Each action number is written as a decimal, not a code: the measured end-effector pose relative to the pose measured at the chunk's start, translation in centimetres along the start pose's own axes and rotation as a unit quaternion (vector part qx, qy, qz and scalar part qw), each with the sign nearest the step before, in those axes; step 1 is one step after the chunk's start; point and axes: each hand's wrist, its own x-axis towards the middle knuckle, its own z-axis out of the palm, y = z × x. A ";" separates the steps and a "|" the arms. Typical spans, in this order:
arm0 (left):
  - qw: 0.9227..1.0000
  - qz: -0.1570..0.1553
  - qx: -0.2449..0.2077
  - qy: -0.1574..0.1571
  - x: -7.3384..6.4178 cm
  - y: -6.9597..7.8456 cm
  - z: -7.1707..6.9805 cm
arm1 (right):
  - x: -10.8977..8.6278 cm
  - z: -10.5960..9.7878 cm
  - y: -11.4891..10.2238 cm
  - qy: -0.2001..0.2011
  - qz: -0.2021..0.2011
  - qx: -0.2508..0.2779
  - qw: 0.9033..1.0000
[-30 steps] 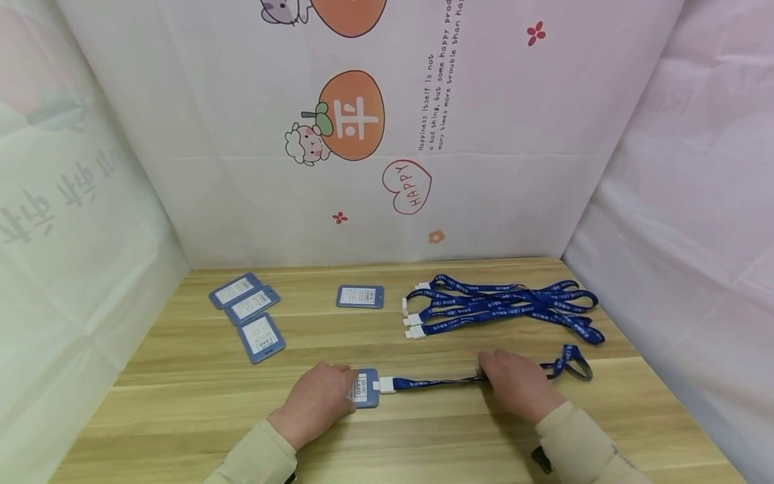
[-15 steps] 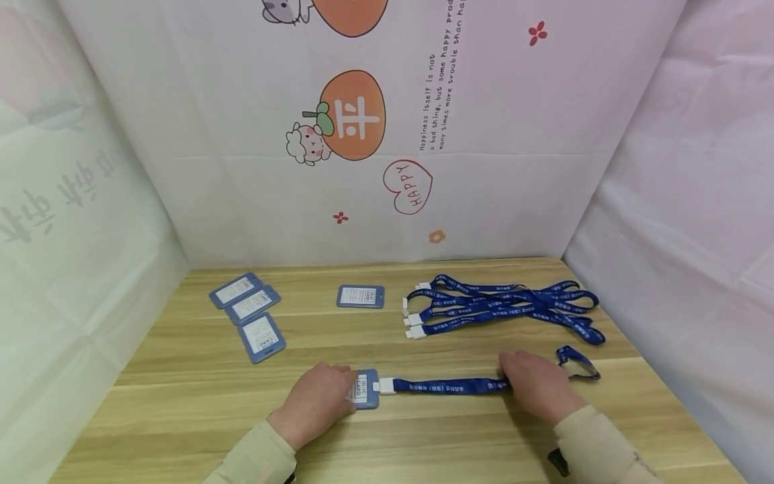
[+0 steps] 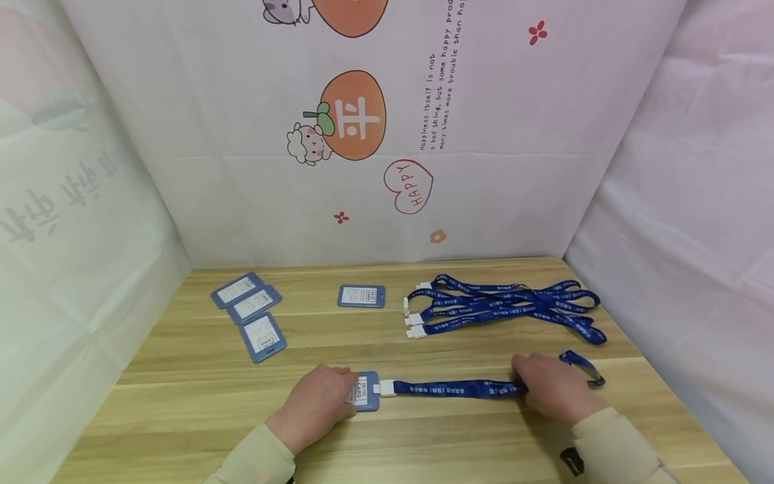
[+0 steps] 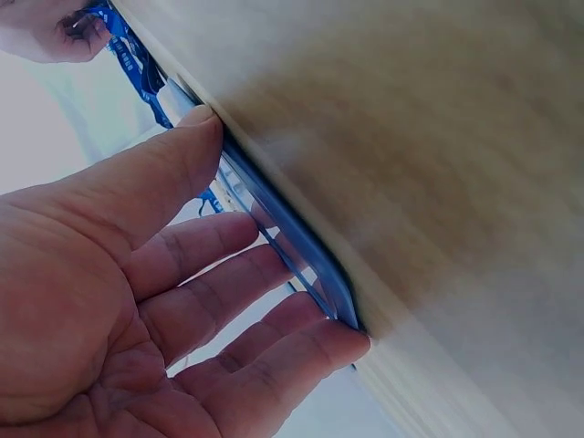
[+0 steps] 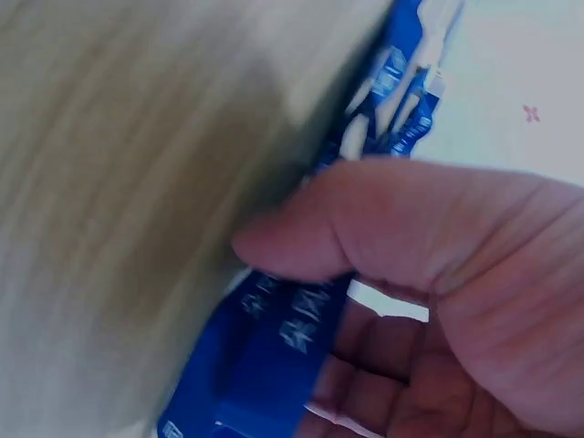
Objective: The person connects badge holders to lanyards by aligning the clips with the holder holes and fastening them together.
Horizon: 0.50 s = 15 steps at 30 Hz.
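Your left hand [image 3: 319, 403] has thumb and fingers clamped on the blue card holder [image 3: 366, 391], which lies near the front of the wooden table [image 3: 387, 447], joined by its white clip [image 3: 388, 388] to a blue lanyard [image 3: 450, 389]. Your right hand [image 3: 559, 390] pinches that lanyard toward its looped end (thumb over the strap in the wrist view, fingers behind). Handling, my guess: holder light, fairly stiff, a bit slick, so take it by the edges; strap soft, limp and twist-prone, best pinched flat across its width; the clip is probably the part to go easy on. Versus a second ago: right hand is farther right, strap flatter with more lettering showing, loop shifted outward; left hand and holder practically unmoved.
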 end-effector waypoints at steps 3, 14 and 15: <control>1.000 -0.007 -0.003 -0.005 -0.1 0.1 0.0 | -0.2 -0.9 0.1 -0.034 0.002 0.029 0.999; 1.000 0.003 0.006 0.005 -0.4 0.2 0.1 | -0.4 -1.3 0.7 -0.056 0.011 0.069 0.996; 1.000 0.005 0.006 0.008 -0.4 0.2 0.1 | -0.4 -1.2 0.8 -0.053 0.011 0.065 0.996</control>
